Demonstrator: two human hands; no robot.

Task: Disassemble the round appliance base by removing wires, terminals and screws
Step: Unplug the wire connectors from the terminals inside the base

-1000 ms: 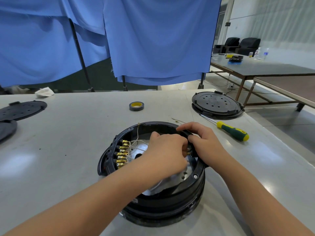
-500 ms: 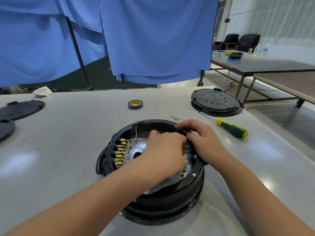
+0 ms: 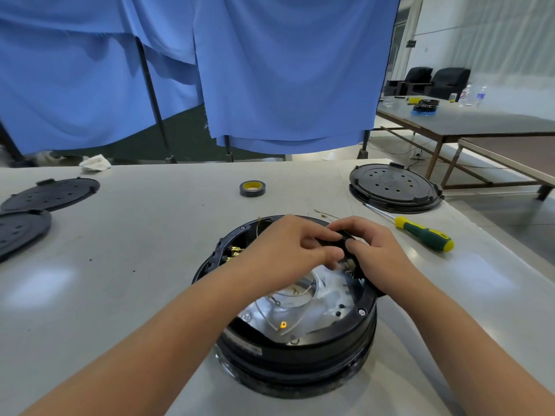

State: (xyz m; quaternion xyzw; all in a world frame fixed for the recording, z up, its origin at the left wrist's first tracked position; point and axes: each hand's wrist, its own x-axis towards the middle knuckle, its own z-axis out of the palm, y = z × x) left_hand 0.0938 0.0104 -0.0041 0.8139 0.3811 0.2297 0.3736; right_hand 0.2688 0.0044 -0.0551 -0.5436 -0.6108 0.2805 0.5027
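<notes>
**Both hands working at the far rim of the open base**

A pale strip that may be a label is showing on the near wall of the round appliance base [image 3: 288, 334], but its writing is too blurred to read; no other lettering is legible anywhere.

The base is sitting open-side up on the grey table [image 3: 150, 265], directly in front of the person. Inside it, a shiny metal plate [image 3: 300, 310] is showing, with thin pale wires [image 3: 295, 292] curving across it and a cluster of brass terminals [image 3: 235, 253] sitting at its left inner wall.

Counting outward from the base: one screwdriver [image 3: 426, 234] with a green and yellow handle is lying just to its right; one roll of black tape [image 3: 252, 188] with a yellow core is lying beyond it; one black perforated cover [image 3: 393, 184] is resting beyond and to the right; two more black discs [image 3: 51, 193] are overlapping well to the left; one crumpled white cloth [image 3: 95, 163] is lying at the table's far edge, left of the base.

The left hand [image 3: 288, 244] is reaching over the base's centre, fingers curling in towards its far-right rim; what they are pinching cannot be told. The right hand [image 3: 372, 247] is coming in from the right, its fingers and thumb gripping the black rim there. The two hands are touching at the fingertips.
</notes>
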